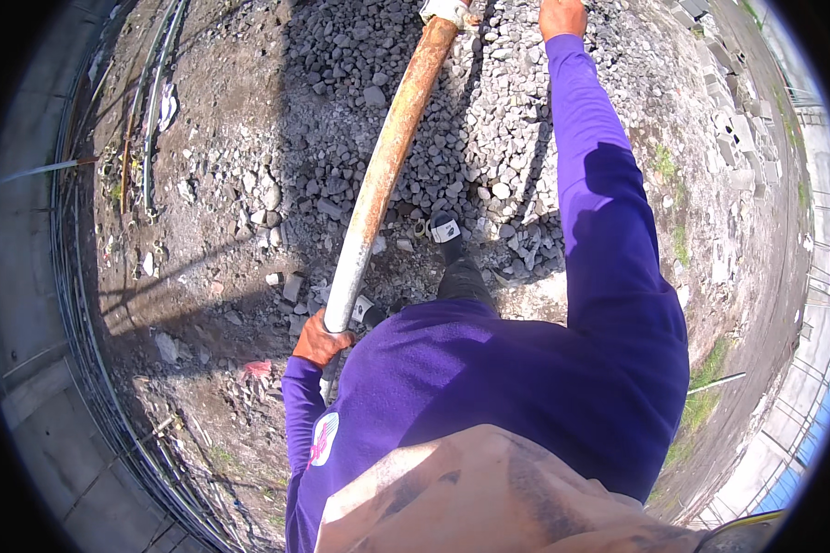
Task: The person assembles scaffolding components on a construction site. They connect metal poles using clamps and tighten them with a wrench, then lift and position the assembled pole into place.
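A long metal pipe (pixel 392 157) slants up from my left side to the top edge of the view. Brown rust covers its upper part, while the lower part is pale grey. My left hand (pixel 322 340) is closed round its lower end, beside my hip. White material (pixel 448 11) is wrapped round the pipe's far end, where the picture cuts it off. My right arm reaches straight ahead in a purple sleeve. At the top edge my right hand (pixel 563 18) looks closed and stands apart from the pipe; what it holds is out of view.
Grey gravel (pixel 360 83) lies heaped ahead of my feet (pixel 445 230). Concrete blocks (pixel 742 138) are piled at the far right. Thin pipes (pixel 148 120) lie on the dirt at the left, near a concrete wall (pixel 28 258). A red scrap (pixel 257 369) lies near my left hand.
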`<state>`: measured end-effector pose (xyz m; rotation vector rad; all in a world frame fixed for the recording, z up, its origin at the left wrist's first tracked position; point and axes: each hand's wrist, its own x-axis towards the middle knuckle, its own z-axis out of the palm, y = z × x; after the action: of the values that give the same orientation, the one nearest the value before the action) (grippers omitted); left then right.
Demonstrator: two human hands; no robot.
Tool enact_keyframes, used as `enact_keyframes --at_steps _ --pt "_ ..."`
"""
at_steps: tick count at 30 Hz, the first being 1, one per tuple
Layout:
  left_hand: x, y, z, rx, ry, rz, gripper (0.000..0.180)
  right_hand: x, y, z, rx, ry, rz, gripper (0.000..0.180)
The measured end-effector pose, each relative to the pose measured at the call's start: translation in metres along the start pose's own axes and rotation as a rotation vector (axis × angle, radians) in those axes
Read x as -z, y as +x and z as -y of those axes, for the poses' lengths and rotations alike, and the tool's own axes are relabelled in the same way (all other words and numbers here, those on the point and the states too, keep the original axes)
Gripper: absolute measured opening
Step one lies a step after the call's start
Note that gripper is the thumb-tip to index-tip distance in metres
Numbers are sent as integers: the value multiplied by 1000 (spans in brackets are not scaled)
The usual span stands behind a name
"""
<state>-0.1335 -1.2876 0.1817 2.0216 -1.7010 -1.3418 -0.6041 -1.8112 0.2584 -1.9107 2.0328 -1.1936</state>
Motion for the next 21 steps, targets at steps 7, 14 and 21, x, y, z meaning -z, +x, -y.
enact_keyframes --at_steps 7,14,21 --pt "2 2 -6 8 -121 5 43 6 -70 60 174 -27 257 45" --pt "-8 4 3 -79 -60 -18 45 11 -80 87 118 -175 239 38" --pt "-8 2 -1 -90 -84 -34 42 9 -76 74 238 -82 232 31"
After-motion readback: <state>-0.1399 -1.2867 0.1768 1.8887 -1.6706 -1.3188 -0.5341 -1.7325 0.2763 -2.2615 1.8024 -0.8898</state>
